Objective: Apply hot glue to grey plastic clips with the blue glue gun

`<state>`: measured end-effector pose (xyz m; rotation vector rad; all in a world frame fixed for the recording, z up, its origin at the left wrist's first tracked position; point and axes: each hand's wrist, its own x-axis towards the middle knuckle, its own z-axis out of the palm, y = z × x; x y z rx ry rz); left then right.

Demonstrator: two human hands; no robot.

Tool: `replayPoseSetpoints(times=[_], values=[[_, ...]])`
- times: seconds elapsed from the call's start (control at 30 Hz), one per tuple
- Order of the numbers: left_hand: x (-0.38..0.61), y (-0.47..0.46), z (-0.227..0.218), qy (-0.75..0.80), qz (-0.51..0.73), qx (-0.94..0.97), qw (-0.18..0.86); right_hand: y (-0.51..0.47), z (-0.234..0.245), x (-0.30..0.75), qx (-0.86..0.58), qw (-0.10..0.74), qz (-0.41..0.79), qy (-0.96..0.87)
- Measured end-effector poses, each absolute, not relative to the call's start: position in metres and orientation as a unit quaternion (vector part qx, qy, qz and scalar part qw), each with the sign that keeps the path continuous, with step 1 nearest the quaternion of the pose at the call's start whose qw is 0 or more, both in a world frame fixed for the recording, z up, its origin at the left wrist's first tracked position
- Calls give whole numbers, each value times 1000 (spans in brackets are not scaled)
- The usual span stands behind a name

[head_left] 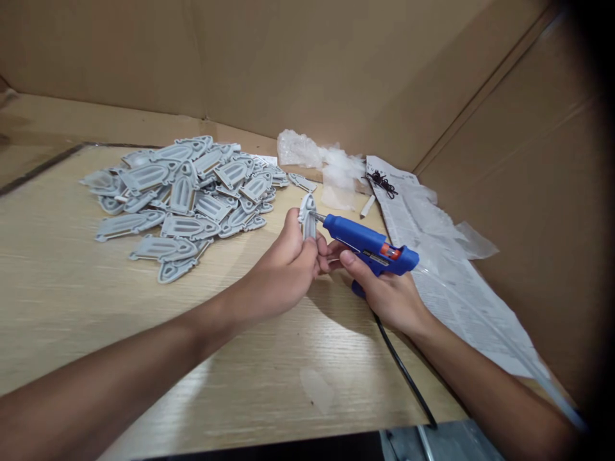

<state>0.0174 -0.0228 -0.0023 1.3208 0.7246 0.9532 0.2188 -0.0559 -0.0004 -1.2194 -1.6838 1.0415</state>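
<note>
My left hand (283, 269) is closed on one grey plastic part (307, 219), holding it upright above the wooden table (96, 307). My right hand (384, 291) grips a blue glue gun (369, 246) with an orange switch. The gun's metal nozzle touches the grey part near its middle. A black cord (403, 371) runs from the gun toward the table's front edge.
A heap of several identical grey plastic parts (187, 192) lies at the back left. Crumpled clear plastic wrap (331, 163), a small black wire bundle (382, 182) and a printed paper sheet (456, 288) lie at the right. Cardboard walls (336, 64) enclose the back and right.
</note>
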Motion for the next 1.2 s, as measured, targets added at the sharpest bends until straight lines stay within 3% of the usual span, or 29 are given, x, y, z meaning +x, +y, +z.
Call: replayPoseSetpoints(times=[0.83, 1.2], values=[[16, -27, -6, 339, 431, 563, 619, -59, 3, 211, -446, 410, 449, -657], [17, -29, -11, 370, 413, 563, 613, -73, 19, 204, -524, 354, 286, -720]])
